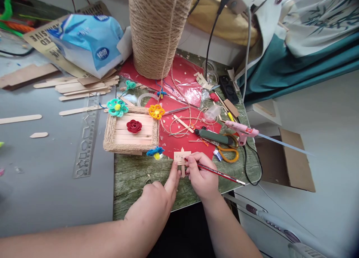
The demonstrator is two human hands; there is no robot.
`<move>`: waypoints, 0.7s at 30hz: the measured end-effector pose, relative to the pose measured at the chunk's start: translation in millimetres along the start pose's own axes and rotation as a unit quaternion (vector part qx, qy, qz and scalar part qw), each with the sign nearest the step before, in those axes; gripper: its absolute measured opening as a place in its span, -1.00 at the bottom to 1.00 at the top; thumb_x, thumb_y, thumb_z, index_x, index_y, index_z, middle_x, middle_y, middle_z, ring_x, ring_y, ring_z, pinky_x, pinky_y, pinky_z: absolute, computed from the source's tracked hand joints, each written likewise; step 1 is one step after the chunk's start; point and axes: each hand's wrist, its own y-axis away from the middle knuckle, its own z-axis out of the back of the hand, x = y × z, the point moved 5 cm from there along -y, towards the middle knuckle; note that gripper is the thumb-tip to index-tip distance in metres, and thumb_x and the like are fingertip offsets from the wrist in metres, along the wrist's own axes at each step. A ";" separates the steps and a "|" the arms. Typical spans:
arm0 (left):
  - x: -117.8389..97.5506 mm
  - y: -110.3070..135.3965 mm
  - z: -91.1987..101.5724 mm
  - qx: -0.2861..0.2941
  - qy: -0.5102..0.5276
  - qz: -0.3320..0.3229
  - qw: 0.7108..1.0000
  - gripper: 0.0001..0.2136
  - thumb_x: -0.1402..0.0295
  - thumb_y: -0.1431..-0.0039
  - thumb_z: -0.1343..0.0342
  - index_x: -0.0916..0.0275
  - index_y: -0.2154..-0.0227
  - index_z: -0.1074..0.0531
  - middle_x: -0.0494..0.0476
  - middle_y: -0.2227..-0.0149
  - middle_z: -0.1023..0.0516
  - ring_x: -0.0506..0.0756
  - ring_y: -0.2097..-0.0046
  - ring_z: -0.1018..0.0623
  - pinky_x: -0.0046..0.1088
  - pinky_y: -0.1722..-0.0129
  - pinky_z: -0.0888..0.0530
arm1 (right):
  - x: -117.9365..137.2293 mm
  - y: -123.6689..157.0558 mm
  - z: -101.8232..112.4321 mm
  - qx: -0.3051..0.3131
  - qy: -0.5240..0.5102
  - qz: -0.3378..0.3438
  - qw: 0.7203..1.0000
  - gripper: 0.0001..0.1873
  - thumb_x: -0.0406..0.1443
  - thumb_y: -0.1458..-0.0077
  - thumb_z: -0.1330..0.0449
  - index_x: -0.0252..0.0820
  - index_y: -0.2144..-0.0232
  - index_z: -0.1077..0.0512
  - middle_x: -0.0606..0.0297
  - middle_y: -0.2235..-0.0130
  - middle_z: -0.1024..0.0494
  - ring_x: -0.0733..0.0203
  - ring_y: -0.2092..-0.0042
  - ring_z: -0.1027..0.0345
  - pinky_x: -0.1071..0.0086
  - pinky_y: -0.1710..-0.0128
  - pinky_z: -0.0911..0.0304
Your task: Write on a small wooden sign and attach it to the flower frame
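The small wooden sign (178, 158) lies flat at the table's (134, 190) near edge, just beside the red paper (169, 147). It could skid or twist, I'd judge, since only the left hand (159, 196) steadies it, and that at the lower left; a slip would spoil the lettering. Pressing hard might also snap the pencil (221, 173) point or strain the join to the thin stick (183, 172), and the right hand may smudge fresh marks.

The sign is pale, bare wood: a short board with a pointed tip above and the stick below. Small dark marks sit on its face, too tiny to read.

The left index finger is stretched out, its tip on the board; how the other fingers close, I cannot tell. The right hand (204, 173) pinches the pencil narrowly near its point. Farther out are an eraser (217, 155), orange-handled scissors (238, 155) and a rope-edged frame (108, 134).
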 end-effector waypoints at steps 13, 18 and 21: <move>-1.4 -1.0 -0.6 -0.004 -0.032 -0.015 0.999 -0.19 0.58 -0.11 -0.14 0.31 -0.46 -0.09 0.55 -0.50 0.15 0.02 0.47 -0.49 -0.33 0.60 -0.47 | -1.7 0.3 0.5 -0.019 -0.036 -0.024 0.999 -0.75 -0.11 -0.38 -0.19 -0.12 0.27 -0.48 0.34 0.45 -0.51 0.30 0.55 -0.38 0.43 0.59 -0.29; -0.6 -1.3 0.4 -0.001 -0.039 -0.015 0.999 -0.22 0.56 -0.14 -0.11 0.23 -0.45 -0.12 0.49 -0.51 0.13 0.00 0.47 -0.48 -0.35 0.60 -0.48 | -0.2 -0.6 0.0 -0.024 -0.043 -0.032 0.998 -0.75 -0.11 -0.38 -0.20 -0.13 0.28 -0.49 0.35 0.45 -0.51 0.33 0.56 -0.38 0.46 0.61 -0.29; -0.9 -0.5 0.4 -0.004 -0.037 -0.013 0.999 -0.22 0.55 -0.14 -0.13 0.21 -0.45 -0.12 0.49 -0.51 0.14 0.00 0.47 -0.48 -0.35 0.60 -0.48 | -0.4 -0.2 -0.6 -0.025 -0.042 -0.038 0.998 -0.75 -0.10 -0.36 -0.22 -0.13 0.28 -0.49 0.37 0.49 -0.49 0.32 0.55 -0.38 0.49 0.62 -0.29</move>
